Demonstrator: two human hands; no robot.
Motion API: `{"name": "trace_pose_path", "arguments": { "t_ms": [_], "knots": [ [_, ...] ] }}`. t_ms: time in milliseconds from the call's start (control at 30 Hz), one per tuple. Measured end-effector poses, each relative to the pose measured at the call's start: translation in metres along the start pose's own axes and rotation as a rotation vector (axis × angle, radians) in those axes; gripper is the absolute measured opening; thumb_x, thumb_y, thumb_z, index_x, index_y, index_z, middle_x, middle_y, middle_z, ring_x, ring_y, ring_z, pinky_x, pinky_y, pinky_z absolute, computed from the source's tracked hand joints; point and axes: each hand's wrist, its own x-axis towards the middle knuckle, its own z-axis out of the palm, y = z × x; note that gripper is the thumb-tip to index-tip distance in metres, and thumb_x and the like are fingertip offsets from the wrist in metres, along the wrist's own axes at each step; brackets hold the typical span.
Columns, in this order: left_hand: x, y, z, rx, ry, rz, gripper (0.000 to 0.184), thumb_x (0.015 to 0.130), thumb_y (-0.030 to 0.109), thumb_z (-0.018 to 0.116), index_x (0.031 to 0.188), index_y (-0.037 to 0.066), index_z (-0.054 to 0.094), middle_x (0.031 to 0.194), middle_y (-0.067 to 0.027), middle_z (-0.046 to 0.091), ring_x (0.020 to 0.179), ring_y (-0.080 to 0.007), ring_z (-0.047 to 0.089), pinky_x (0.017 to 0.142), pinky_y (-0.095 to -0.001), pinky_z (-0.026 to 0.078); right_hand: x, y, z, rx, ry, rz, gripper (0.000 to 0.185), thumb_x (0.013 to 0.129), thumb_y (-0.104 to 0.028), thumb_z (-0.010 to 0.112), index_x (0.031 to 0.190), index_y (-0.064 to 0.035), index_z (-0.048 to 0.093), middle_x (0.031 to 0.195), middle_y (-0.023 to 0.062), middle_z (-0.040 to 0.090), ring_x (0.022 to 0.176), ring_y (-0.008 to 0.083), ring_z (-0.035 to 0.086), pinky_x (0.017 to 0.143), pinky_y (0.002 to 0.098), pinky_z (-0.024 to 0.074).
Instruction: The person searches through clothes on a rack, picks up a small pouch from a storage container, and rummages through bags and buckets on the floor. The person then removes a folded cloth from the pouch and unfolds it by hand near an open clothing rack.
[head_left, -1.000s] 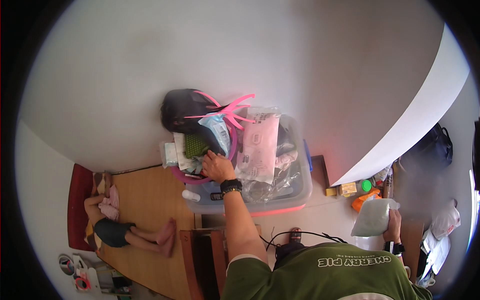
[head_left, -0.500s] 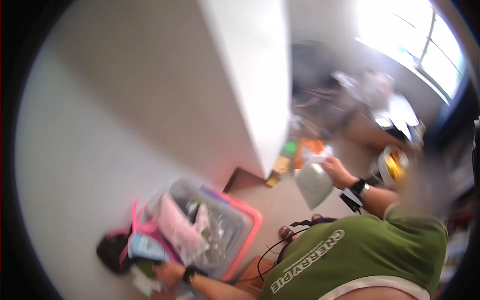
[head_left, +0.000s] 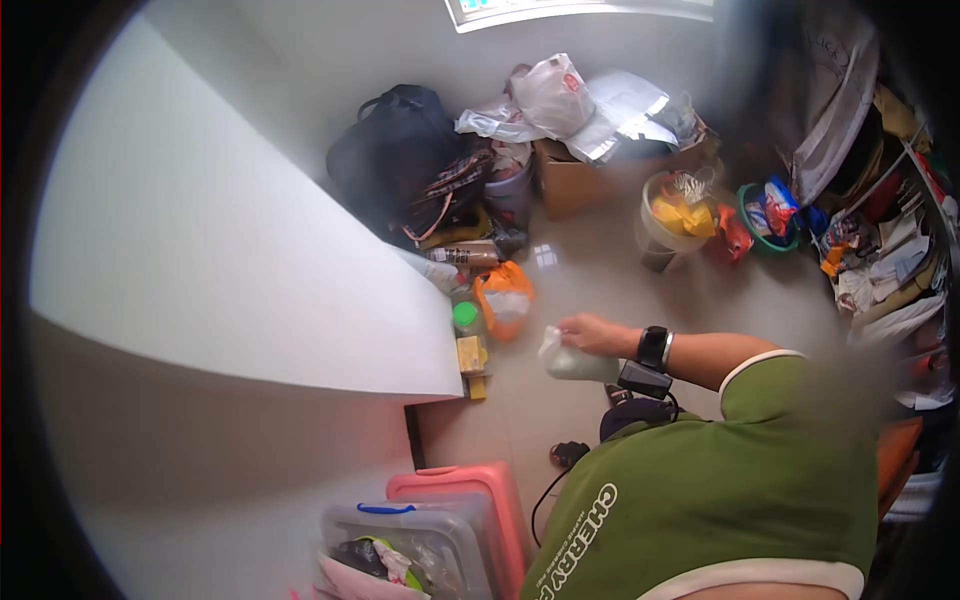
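While the right hand [head_left: 600, 336] seemingly carries the pale bag [head_left: 577, 367], fingers clamped on it, orange bag [head_left: 503, 298] at ten o'clock, moving calls for steadiness; unseen left fingers I cannot tell.

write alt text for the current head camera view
A person's right hand holds a pale, translucent plastic bag above a glossy floor. An orange plastic bag and a green-lidded jar sit near a white wall, with a cardboard box farther back. A translucent storage box shows at the lower left.
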Motion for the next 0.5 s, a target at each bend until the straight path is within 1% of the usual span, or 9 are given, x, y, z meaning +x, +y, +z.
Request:
{"name": "trace_pose_path", "arguments": {
  "t_ms": [67, 100, 133, 167, 200, 267, 367, 400, 500],
  "knots": [
    [-0.016, 0.065, 0.002, -0.263, -0.378, 0.005, 0.040, 0.084, 0.029, 0.059, 0.111, 0.000, 0.056, 0.111, -0.0177, 0.059, 0.099, -0.0335, 0.058, 0.087, -0.0471, 0.045, 0.005, -0.001, -0.002, -0.007, -0.106, -0.110, 0.019, 0.089, -0.014, 0.051, 0.099, 0.0004, 0.060, 0.082, 0.0144, 0.063, 0.077, 0.0248, 0.061, 0.072, 0.0387, 0.0469],
    [-0.022, 0.152, -0.011, -0.457, -0.763, -0.004, 0.047, 0.086, 0.028, 0.061, 0.117, -0.005, 0.050, 0.118, -0.0204, 0.055, 0.110, -0.0351, 0.052, 0.100, -0.0443, 0.038, 0.004, -0.010, -0.003, 0.011, -0.175, -0.151, 0.019, 0.089, -0.015, 0.051, 0.098, 0.0000, 0.059, 0.082, 0.0151, 0.063, 0.076, 0.0260, 0.061, 0.072, 0.0393, 0.0467],
    [-0.043, 0.190, -0.008, -0.434, -0.987, 0.225, 0.045, 0.083, 0.014, 0.064, 0.122, -0.001, 0.050, 0.126, -0.0182, 0.052, 0.120, -0.0311, 0.047, 0.105, -0.0420, 0.032, 0.002, -0.018, -0.003, 0.015, -0.225, -0.196, 0.019, 0.089, -0.015, 0.052, 0.098, -0.0001, 0.059, 0.082, 0.0156, 0.063, 0.076, 0.0262, 0.061, 0.071, 0.0391, 0.0467],
    [-0.060, 0.241, -0.007, -0.604, -1.172, 0.296, 0.052, 0.082, 0.015, 0.066, 0.128, -0.001, 0.047, 0.127, -0.0174, 0.050, 0.122, -0.0316, 0.045, 0.107, -0.0404, 0.028, 0.000, -0.026, -0.003, 0.016, -0.273, -0.245, 0.019, 0.089, -0.016, 0.053, 0.099, -0.0001, 0.059, 0.082, 0.0162, 0.064, 0.076, 0.0264, 0.061, 0.071, 0.0389, 0.0468],
    [-0.085, 0.264, 0.006, -0.692, -1.259, 0.412, 0.069, 0.082, 0.035, 0.068, 0.134, -0.001, 0.039, 0.126, -0.0198, 0.050, 0.122, -0.0354, 0.044, 0.106, -0.0453, 0.029, -0.004, -0.032, -0.004, 0.024, -0.340, -0.275, 0.022, 0.089, -0.017, 0.054, 0.104, -0.0019, 0.059, 0.084, 0.0164, 0.064, 0.077, 0.0266, 0.062, 0.072, 0.0382, 0.0477],
    [-0.109, 0.326, 0.006, -0.758, -1.362, 0.557, 0.066, 0.080, 0.032, 0.072, 0.130, -0.001, 0.044, 0.122, -0.0189, 0.054, 0.115, -0.0326, 0.051, 0.099, -0.0422, 0.037, -0.018, -0.050, -0.017, 0.024, -0.494, -0.325, 0.024, 0.088, -0.017, 0.055, 0.107, -0.0040, 0.060, 0.084, 0.0180, 0.064, 0.077, 0.0294, 0.062, 0.073, 0.0385, 0.0487],
    [-0.141, 0.357, 0.009, -0.732, -1.829, 0.171, 0.058, 0.079, 0.026, 0.074, 0.125, 0.000, 0.050, 0.112, -0.0178, 0.061, 0.101, -0.0276, 0.060, 0.087, -0.0358, 0.046, -0.040, -0.030, -0.027, 0.143, -0.441, -0.423, 0.024, 0.089, -0.019, 0.056, 0.103, -0.0008, 0.060, 0.082, 0.0173, 0.064, 0.076, 0.0262, 0.061, 0.071, 0.0374, 0.0471],
    [-0.151, 0.368, 0.007, -0.783, -1.785, 0.137, 0.040, 0.083, 0.019, 0.070, 0.115, -0.001, 0.058, 0.095, -0.0113, 0.066, 0.085, -0.0175, 0.062, 0.075, -0.0289, 0.048, -0.045, -0.022, -0.037, 0.151, -0.458, -0.364, 0.026, 0.089, -0.021, 0.057, 0.107, -0.0012, 0.058, 0.085, 0.0170, 0.063, 0.078, 0.0256, 0.061, 0.073, 0.0370, 0.0469],
    [-0.166, 0.388, 0.006, -0.763, -1.921, -0.019, 0.030, 0.088, 0.018, 0.066, 0.108, -0.003, 0.062, 0.087, -0.0052, 0.066, 0.081, -0.0103, 0.057, 0.074, -0.0269, 0.047, -0.056, -0.002, -0.076, 0.207, -0.454, -0.230, 0.035, 0.090, -0.025, 0.059, 0.117, -0.0040, 0.054, 0.093, 0.0148, 0.063, 0.087, 0.0232, 0.060, 0.076, 0.0360, 0.0477]
  ]
}}
